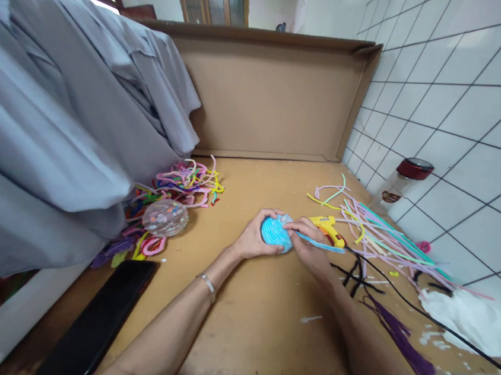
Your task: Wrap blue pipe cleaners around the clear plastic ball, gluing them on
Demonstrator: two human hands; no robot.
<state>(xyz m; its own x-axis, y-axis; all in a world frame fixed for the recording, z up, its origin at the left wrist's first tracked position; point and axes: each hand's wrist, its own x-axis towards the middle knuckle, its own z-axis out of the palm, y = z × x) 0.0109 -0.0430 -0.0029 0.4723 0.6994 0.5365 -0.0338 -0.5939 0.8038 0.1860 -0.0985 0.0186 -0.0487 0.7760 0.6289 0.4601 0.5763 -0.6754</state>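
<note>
Rightward, blue strip (325, 246) (roughly crosswise), left fingers (270, 213) cupping ball (273, 233), right fingers (302, 226) pinching strip.

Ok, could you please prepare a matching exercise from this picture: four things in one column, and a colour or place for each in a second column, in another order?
Things:
1. Blue coil
2. Glue gun
3. Tassel
4. Phone

Colours or places:
A. Purple
B. Black
C. In the left hand
D. Yellow

Right pairs: 1-C, 2-D, 3-A, 4-B
</note>
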